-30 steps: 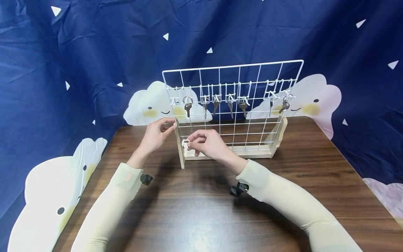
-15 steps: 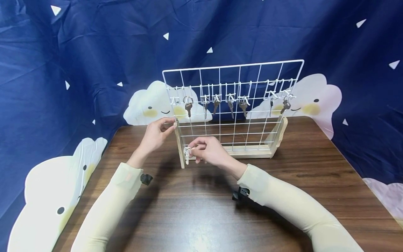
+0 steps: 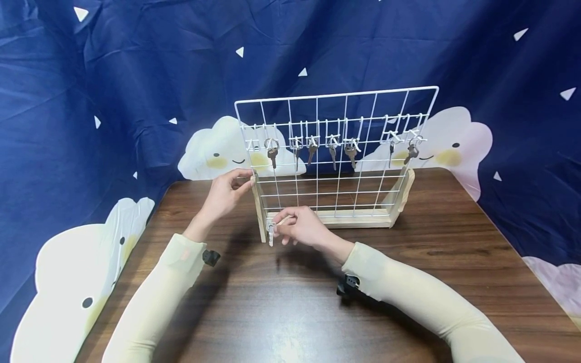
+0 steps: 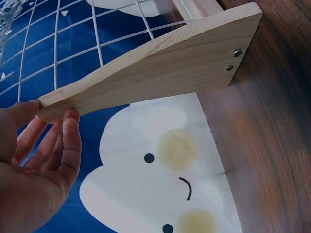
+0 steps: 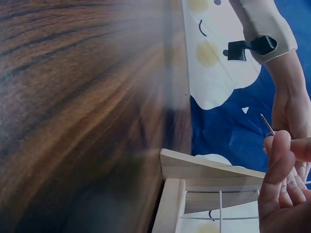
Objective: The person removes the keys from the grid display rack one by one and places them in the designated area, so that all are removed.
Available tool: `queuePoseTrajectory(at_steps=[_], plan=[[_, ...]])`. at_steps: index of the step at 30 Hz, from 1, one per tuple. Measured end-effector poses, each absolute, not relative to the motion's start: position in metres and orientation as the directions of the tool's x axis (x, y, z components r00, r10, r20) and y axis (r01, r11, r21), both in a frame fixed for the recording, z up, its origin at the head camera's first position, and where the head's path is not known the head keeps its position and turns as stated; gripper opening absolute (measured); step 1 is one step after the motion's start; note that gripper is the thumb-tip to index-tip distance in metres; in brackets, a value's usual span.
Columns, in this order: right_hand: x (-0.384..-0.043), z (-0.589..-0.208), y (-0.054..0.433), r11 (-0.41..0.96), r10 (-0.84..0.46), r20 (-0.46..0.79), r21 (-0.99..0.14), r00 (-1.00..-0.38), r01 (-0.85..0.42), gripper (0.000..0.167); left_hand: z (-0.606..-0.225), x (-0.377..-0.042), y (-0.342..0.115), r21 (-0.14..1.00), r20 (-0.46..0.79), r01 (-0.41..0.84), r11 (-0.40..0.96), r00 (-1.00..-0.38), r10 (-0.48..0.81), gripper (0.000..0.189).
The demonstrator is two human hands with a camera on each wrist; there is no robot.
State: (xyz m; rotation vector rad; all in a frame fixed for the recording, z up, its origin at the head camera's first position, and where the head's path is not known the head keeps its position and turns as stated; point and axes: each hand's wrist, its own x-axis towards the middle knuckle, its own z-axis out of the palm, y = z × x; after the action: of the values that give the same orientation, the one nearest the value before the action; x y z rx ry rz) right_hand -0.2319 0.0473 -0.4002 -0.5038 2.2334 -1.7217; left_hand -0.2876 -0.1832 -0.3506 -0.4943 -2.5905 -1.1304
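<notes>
My right hand (image 3: 303, 229) pinches a silver key (image 3: 271, 237) by its top end. Its blade points down, in front of the lower left corner of a white wire grid rack (image 3: 336, 95). In the right wrist view the key (image 5: 267, 124) shows edge-on as a thin strip above the thumb and fingertip. The left hand (image 3: 223, 195) holds the upper end of the rack's left wooden side piece (image 4: 160, 68), thumb on one face and fingers on the other. Several keys hang from hooks across the grid, among them a key (image 3: 272, 157) at the left and another (image 3: 351, 154) near the middle.
The rack's wooden base bar (image 3: 358, 221) and right wooden side piece (image 3: 404, 196) stand on a brown wood-grain table (image 3: 281, 302). Behind hangs a dark blue curtain (image 3: 181, 60) with cloud shapes. Black straps with small boxes sit at both wrists.
My right hand has moved down and slightly toward me with the key, from in front of the lower grid to below the base bar's level. The left hand has stayed put.
</notes>
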Motion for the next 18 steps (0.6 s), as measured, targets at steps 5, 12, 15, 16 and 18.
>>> queuePoseTrajectory(at_steps=[5,12,15,16,18], plan=[[-0.231,-0.404,0.047,0.212,-0.440,-0.031,-0.975,-0.897,-0.070,0.019,-0.350,-0.287,-0.183,0.654,0.372,0.409,0.636,-0.906,0.201,0.032],[-0.232,-0.412,0.049,0.221,-0.445,-0.086,-0.975,-0.891,-0.016,0.022,-0.349,-0.286,-0.183,0.659,0.371,0.413,0.629,-0.905,0.206,0.032],[-0.235,-0.419,0.049,0.243,-0.442,-0.113,-0.970,-0.890,0.003,0.020,-0.349,-0.286,-0.183,0.658,0.369,0.412,0.631,-0.906,0.206,0.032],[-0.235,-0.421,0.049,0.250,-0.442,-0.120,-0.968,-0.889,0.007,0.019,-0.349,-0.286,-0.183,0.657,0.369,0.412,0.631,-0.906,0.207,0.032],[-0.235,-0.425,0.049,0.260,-0.444,-0.135,-0.965,-0.886,0.017,0.018,-0.349,-0.286,-0.183,0.658,0.368,0.411,0.631,-0.907,0.206,0.032]])
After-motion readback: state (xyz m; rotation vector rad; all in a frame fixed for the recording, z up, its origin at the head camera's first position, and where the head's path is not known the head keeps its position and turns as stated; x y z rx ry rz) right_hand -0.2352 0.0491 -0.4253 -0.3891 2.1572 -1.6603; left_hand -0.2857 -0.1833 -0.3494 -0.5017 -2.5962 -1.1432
